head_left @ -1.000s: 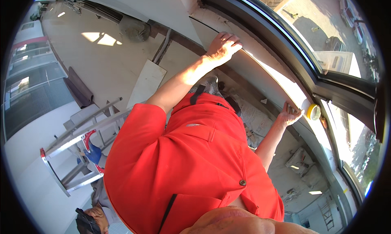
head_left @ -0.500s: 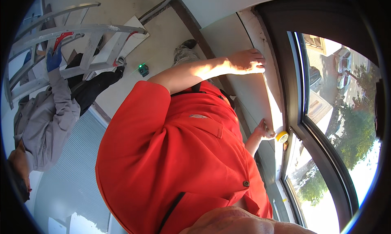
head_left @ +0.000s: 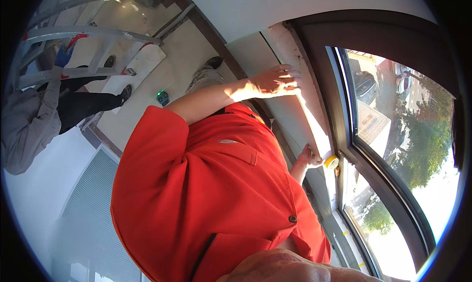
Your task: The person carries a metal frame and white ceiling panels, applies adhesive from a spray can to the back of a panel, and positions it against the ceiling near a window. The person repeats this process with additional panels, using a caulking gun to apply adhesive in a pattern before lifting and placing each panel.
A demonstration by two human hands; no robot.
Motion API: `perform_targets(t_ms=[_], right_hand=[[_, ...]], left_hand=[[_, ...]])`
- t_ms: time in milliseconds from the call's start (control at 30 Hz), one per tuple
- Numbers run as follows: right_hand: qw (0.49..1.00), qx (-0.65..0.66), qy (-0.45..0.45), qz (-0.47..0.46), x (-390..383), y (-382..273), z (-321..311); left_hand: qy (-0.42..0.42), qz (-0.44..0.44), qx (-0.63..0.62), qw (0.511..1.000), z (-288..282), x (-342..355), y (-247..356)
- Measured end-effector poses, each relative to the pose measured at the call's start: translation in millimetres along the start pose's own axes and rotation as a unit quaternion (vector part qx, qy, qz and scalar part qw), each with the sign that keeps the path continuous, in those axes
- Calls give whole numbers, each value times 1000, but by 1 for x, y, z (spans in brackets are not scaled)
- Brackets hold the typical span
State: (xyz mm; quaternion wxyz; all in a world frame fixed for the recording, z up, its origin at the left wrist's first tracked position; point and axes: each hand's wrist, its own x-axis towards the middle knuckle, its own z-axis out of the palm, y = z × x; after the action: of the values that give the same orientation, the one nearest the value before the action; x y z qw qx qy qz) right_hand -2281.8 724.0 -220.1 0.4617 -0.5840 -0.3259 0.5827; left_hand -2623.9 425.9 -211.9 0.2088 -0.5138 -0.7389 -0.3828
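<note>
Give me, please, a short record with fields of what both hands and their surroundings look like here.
Left hand: left hand pressed flat on the pale window reveal
Right hand: right hand grips a yellow tape roll at the dark window frame
Clothing: red shirt
Nearby: another person by a metal stepladder

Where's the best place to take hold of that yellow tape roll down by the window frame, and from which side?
Grip the yellow tape roll by its curved outer rim, coming from the room side. The dark window frame blocks the far side, and the right hand already meets the roll from the room side. The left hand rests flat on the pale wall strip further along.
</note>
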Motion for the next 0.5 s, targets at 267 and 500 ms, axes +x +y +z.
perform_targets(t_ms=[267,500], right_hand=[[999,28,36,19,5,-9,-19],[999,42,-13,19,7,2,-18]], left_hand=[[65,-549,-254,794,-56,-18,-51],[76,-565,-307,762,-33,-2,-64]])
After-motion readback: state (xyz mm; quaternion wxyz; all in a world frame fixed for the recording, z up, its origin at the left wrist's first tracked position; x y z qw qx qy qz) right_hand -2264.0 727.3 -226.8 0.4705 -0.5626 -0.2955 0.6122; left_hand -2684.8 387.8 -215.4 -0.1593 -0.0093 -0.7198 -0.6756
